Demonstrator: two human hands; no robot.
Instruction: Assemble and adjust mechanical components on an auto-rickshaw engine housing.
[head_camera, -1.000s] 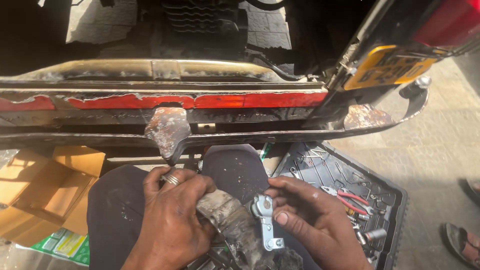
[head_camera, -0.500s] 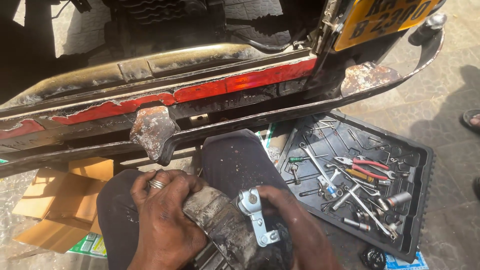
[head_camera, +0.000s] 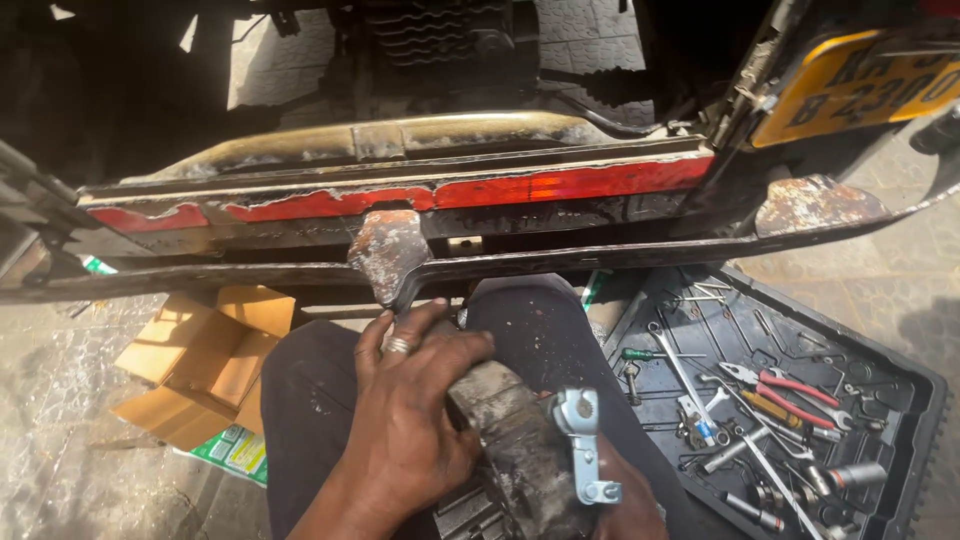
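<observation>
A greasy, dirt-caked metal engine part (head_camera: 515, 450) rests on my lap between my knees. My left hand (head_camera: 405, 420), with a ring on one finger, lies over its left side and grips it. My right hand (head_camera: 620, 500) is mostly hidden beneath the part at the bottom edge and supports it from the right. A light grey metal bracket (head_camera: 583, 440) with holes stands on the part's right side, just above my right hand.
The rusty rear bumper (head_camera: 560, 262) of a vehicle with a red strip (head_camera: 500, 190) runs across in front of my knees. A black tray (head_camera: 900, 370) of wrenches, pliers and sockets lies at right. An open cardboard box (head_camera: 205, 360) sits at left.
The view has swung left and down. My right hand slid from beside the bracket to underneath the part. My left hand has kept its grip.
</observation>
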